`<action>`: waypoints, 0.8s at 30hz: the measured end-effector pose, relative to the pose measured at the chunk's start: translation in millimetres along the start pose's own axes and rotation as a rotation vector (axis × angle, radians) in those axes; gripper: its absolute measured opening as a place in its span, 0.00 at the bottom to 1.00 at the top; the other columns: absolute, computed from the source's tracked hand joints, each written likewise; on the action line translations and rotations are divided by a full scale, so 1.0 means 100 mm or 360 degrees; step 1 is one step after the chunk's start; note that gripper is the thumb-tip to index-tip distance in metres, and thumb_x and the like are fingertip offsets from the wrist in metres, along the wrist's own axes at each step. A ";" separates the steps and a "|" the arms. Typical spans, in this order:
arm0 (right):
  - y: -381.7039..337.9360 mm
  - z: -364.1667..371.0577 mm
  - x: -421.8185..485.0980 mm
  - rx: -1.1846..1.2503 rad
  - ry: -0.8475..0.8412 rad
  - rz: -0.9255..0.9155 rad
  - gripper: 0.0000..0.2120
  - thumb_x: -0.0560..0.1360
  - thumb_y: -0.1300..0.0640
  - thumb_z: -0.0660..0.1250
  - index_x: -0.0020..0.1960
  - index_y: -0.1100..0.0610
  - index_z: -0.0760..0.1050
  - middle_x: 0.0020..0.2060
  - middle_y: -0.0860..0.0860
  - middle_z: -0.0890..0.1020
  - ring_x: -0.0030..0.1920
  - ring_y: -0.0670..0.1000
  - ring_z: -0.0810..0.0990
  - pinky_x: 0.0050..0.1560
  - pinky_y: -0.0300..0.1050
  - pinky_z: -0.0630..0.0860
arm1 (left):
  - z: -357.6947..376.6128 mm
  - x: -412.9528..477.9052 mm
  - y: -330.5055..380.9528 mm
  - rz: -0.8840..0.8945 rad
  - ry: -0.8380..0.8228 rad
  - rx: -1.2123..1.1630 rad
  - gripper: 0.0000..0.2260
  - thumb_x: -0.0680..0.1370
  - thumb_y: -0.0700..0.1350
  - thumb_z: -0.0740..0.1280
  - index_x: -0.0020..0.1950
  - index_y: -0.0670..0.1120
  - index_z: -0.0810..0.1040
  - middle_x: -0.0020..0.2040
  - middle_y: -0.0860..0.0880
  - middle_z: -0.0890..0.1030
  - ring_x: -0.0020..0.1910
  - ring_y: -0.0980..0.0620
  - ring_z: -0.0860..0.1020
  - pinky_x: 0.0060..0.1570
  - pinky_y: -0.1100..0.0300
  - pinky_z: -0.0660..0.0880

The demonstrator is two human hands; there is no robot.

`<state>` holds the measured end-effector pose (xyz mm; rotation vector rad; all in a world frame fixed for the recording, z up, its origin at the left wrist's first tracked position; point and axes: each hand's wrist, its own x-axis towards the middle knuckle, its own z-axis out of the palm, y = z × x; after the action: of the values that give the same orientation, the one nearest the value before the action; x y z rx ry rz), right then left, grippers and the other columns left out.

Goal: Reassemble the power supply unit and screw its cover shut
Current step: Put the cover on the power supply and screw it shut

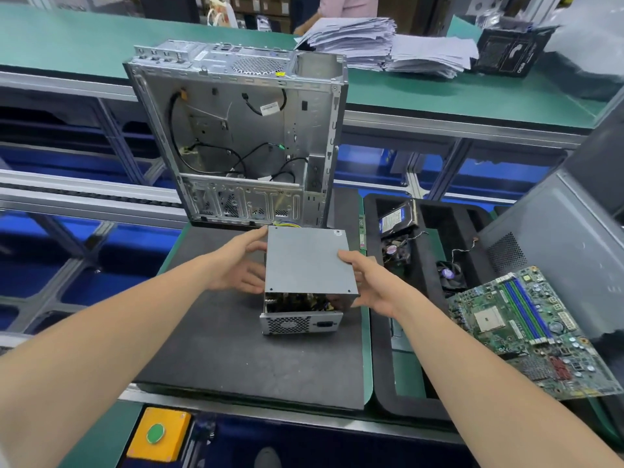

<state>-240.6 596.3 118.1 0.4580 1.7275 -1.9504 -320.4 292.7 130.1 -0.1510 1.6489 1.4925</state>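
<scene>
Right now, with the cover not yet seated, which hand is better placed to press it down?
Right, likely: the right hand has its thumb on top of the cover, while the left hand grips only its left edge.

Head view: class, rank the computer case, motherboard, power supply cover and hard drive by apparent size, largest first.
1. computer case
2. motherboard, though it lies nearer the camera, which flatters it
3. power supply cover
4. hard drive, partly hidden

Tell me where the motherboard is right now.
In the head view the motherboard lies at the right, over the near right part of the black foam tray, right of the power supply unit.
</scene>
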 end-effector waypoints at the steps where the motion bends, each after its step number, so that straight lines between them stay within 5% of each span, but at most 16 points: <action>1: 0.00 0.00 0.00 -0.0018 -0.0014 -0.0002 0.30 0.69 0.36 0.76 0.65 0.51 0.83 0.60 0.58 0.85 0.59 0.62 0.86 0.59 0.62 0.82 | -0.01 -0.01 -0.03 0.0031 -0.0082 -0.0070 0.37 0.71 0.76 0.66 0.72 0.55 0.74 0.64 0.32 0.80 0.56 0.34 0.82 0.51 0.49 0.81; 5: 0.01 -0.01 -0.01 0.0002 -0.0036 0.0009 0.30 0.70 0.36 0.77 0.67 0.50 0.81 0.59 0.56 0.86 0.58 0.60 0.86 0.64 0.62 0.80 | 0.01 -0.01 -0.11 0.0091 -0.0189 -0.0228 0.35 0.71 0.67 0.75 0.73 0.53 0.76 0.70 0.33 0.76 0.66 0.33 0.78 0.60 0.44 0.79; 14: 0.07 0.02 -0.01 0.0132 -0.0036 0.0043 0.24 0.73 0.41 0.77 0.65 0.52 0.81 0.61 0.60 0.85 0.58 0.60 0.84 0.63 0.58 0.78 | 0.01 0.06 -0.15 0.0119 -0.0009 -0.0188 0.46 0.65 0.66 0.79 0.74 0.41 0.71 0.61 0.40 0.76 0.56 0.39 0.75 0.57 0.45 0.76; 19: 0.12 0.04 0.03 0.0118 -0.0048 0.0043 0.26 0.72 0.40 0.77 0.66 0.50 0.80 0.60 0.60 0.85 0.62 0.61 0.84 0.68 0.61 0.77 | -0.04 0.03 -0.17 0.0032 -0.0047 -0.0117 0.39 0.64 0.66 0.78 0.63 0.38 0.80 0.60 0.40 0.76 0.55 0.40 0.76 0.55 0.48 0.78; 24: 0.17 0.06 0.07 0.0027 -0.0032 0.0067 0.31 0.69 0.38 0.77 0.67 0.51 0.79 0.58 0.60 0.86 0.56 0.59 0.86 0.61 0.57 0.81 | 0.07 0.06 -0.23 0.0002 0.0063 -0.0145 0.36 0.63 0.65 0.75 0.60 0.42 0.75 0.51 0.39 0.82 0.46 0.42 0.81 0.49 0.50 0.77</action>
<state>-236.0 588.4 101.2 0.4753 1.6768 -1.9347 -306.0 294.6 109.7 -0.2311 1.6130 1.5758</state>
